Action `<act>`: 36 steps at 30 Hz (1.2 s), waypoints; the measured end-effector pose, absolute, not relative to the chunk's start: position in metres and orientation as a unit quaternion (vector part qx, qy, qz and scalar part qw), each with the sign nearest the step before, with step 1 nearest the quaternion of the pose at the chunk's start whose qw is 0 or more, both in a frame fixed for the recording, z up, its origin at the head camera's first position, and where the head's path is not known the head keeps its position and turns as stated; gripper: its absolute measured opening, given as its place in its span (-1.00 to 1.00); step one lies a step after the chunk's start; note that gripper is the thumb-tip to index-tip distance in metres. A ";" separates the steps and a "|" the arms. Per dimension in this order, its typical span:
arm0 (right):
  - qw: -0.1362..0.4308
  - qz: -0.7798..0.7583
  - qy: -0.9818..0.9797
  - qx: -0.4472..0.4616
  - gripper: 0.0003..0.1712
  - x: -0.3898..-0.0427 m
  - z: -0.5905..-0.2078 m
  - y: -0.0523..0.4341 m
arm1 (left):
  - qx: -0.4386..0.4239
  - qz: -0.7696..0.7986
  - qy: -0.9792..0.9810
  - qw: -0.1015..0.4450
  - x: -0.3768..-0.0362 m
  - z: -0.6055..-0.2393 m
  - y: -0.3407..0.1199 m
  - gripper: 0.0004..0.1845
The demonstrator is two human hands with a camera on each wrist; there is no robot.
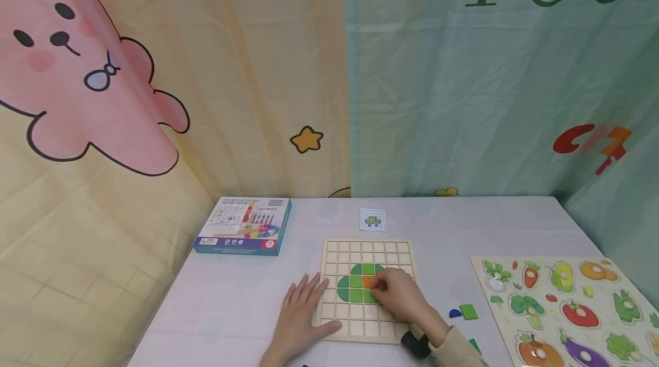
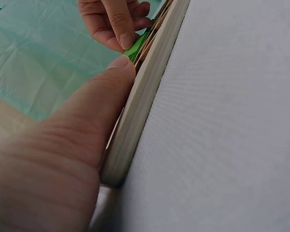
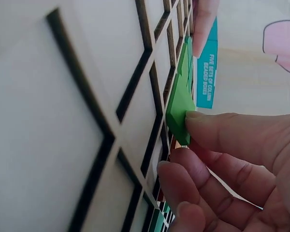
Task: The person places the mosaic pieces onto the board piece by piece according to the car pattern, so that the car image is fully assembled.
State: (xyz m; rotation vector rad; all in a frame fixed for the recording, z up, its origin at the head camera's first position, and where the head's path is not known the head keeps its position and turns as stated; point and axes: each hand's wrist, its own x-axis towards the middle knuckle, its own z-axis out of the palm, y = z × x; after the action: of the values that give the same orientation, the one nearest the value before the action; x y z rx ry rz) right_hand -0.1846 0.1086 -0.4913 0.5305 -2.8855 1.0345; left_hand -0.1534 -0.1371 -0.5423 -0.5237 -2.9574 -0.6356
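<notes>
Nearest the head camera, the left hand (image 1: 301, 312) lies flat on the white table (image 1: 443, 230), fingers straight, thumb against the left edge of the wooden grid board (image 1: 366, 290), steadying it. The right hand (image 1: 399, 294) sits over the middle of the board, fingertips pinching a green tile (image 1: 369, 296) at the edge of a small cluster of green pieces with one orange piece. Most cells are bare, so the picture looks only partly built. A pattern card (image 1: 373, 219) lies beyond the board; a blue piece and a green square (image 1: 468, 311) wait to the right, beside a vegetable puzzle (image 1: 566, 304). A boxed toy set (image 1: 243, 232) rests at the left.

From the left wrist, the thumb (image 2: 94, 104) presses along the board's rim (image 2: 145, 92).

From the right wrist, thumb and fingers (image 3: 222, 140) pinch the green tile (image 3: 180, 108), tilted and apparently not yet seated flat in its cell.
</notes>
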 end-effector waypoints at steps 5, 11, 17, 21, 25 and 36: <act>0.017 0.337 -0.924 0.179 -0.84 -0.185 -0.491 0.109 | -0.173 -0.213 -0.961 0.041 -0.153 -0.542 -0.137 -0.03; 0.004 0.348 -0.919 0.186 -0.82 -0.184 -0.488 0.110 | -0.173 -0.215 -0.960 0.040 -0.153 -0.543 -0.137 -0.03; -0.016 0.356 -0.917 0.179 -0.85 -0.182 -0.489 0.113 | -0.171 -0.213 -0.961 0.038 -0.153 -0.543 -0.137 -0.03; -0.026 0.360 -0.915 0.179 -0.87 -0.180 -0.487 0.122 | -0.170 -0.210 -0.962 0.034 -0.154 -0.542 -0.136 -0.03; -0.033 0.361 -0.916 0.173 -0.87 -0.175 -0.483 0.138 | -0.169 -0.212 -0.962 0.033 -0.153 -0.540 -0.135 -0.03; -0.015 0.341 -0.937 0.067 -0.94 -0.162 -0.461 0.198 | -0.164 -0.213 -0.963 0.031 -0.152 -0.540 -0.135 -0.03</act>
State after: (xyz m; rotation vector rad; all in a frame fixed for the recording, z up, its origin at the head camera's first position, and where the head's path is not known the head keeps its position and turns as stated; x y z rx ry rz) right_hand -0.1616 0.1980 -0.4605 0.2119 -2.9736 1.0822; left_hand -0.1518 -0.1353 -0.5399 -0.5065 -2.9658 -0.6568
